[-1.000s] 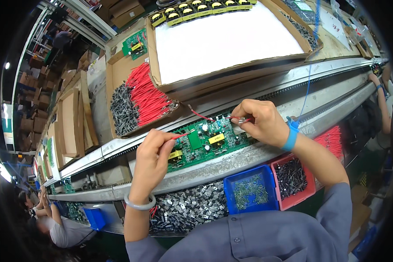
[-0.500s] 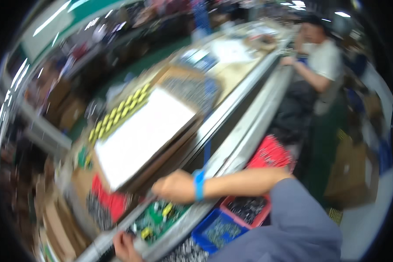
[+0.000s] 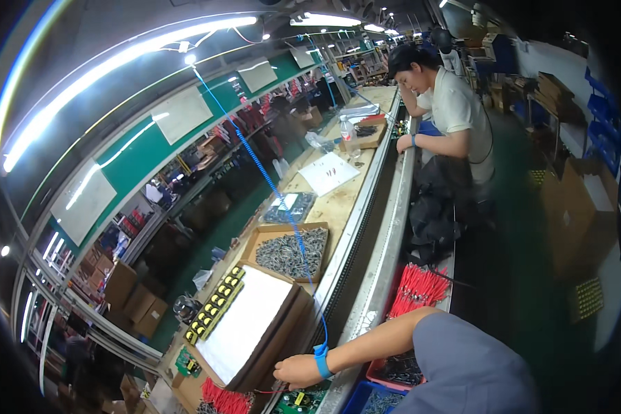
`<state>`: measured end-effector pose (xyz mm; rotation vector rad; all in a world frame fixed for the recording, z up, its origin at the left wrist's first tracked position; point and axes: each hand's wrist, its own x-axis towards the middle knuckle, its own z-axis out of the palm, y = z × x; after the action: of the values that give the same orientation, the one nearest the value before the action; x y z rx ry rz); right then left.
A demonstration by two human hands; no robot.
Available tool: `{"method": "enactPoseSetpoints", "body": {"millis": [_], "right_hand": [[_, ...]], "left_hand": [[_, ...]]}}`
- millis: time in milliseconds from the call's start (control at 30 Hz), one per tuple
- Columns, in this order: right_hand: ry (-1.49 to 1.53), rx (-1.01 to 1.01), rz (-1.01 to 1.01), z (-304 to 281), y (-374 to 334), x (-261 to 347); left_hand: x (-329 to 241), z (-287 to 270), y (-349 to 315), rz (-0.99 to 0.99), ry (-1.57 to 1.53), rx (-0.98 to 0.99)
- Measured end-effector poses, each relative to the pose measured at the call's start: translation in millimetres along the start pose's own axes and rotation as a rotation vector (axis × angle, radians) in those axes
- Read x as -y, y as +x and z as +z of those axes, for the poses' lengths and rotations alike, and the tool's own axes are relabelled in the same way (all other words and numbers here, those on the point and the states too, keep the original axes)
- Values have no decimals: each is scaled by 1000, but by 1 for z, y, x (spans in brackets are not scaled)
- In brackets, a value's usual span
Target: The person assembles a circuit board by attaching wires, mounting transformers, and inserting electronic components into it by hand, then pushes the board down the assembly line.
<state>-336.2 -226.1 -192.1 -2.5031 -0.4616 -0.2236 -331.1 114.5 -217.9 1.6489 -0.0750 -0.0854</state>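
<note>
My right hand [image 3: 298, 370] is pinching a red wire [image 3: 265, 391] just beside the cardboard box [image 3: 293, 314] edge; left hand unseen.

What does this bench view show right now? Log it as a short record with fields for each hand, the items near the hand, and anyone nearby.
right hand: low at the bench edge, blue wrist strap with coiled cord, over a green circuit board; grip unclear
left hand: out of view
near hand: red wires, cardboard box with white sheet
further along: tray of grey parts
nearby: seated person leaning on the bench
</note>
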Motion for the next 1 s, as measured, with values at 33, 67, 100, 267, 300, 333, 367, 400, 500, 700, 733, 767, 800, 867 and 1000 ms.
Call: {"method": "enactPoseSetpoints", "body": {"millis": [33, 67, 100, 267, 300, 333, 367, 400, 500, 700, 733, 767, 800, 867, 1000], "right_hand": [[-14, 17, -11, -2, -3, 1], [-17, 14, -15, 0, -2, -3], [-39, -4, -63, 2, -2, -9], [-48, -35, -66, -6, -19, 24], [-45, -15, -89, -2, -15, 10], [-27, 16, -14, -7, -14, 22], [-6, 58, 57, -15, -15, 31], [-9, 44, -21, -20, -16, 32], [47, -24, -19, -19, -21, 34], [59, -64, -177, -40, -1, 61], [248, 59, -40, -39, 3, 67], [261, 83, -39, -35, 4, 67], [305, 84, -52, -30, 6, 68], [328, 85, -80, -26, 8, 74], [372, 101, -69, -18, 7, 79]], "left_hand": [[-3, 0, -2, -20, -42, -3], [-4, -1, -3, -42, -85, -4], [3, -4, 0, -38, -87, -4], [-10, -5, -18, 139, 98, -208], [-21, 7, -16, 92, 136, -251], [-19, 6, -12, 141, 107, -201], [-14, 5, -3, 183, 83, -160], [-5, 0, 1, 211, 67, -145], [-22, 11, -8, 127, 85, -169], [-34, 12, 10, 119, 49, -108], [-37, 7, 9, 102, 67, -116], [-35, 6, 10, 99, 69, -103], [-34, 6, 10, 82, 69, -113], [-32, 7, 9, 72, 160, -65], [-29, 18, 11, 58, 182, -27]]}}
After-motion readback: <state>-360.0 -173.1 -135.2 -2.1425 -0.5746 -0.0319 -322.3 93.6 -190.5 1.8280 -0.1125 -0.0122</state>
